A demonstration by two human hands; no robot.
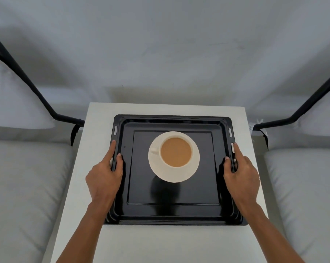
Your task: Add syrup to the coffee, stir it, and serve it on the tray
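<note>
A white cup of milky brown coffee (pixel 175 152) stands on a white saucer (pixel 179 175) in the middle of a black metal tray (pixel 173 211). The cup's handle points left. The tray lies flat on a small white table (pixel 160 243). My left hand (pixel 104 176) grips the tray's left rim, thumb inside and fingers along the outside. My right hand (pixel 241 172) holds the right rim in the same way. No syrup container or spoon is in view.
Grey cushioned seats (pixel 23 186) flank the table on both sides (pixel 308 186). Black metal armrest tubes (pixel 37 92) slant down toward the table's far corners on the left and right (pixel 302 109). A grey wall rises behind.
</note>
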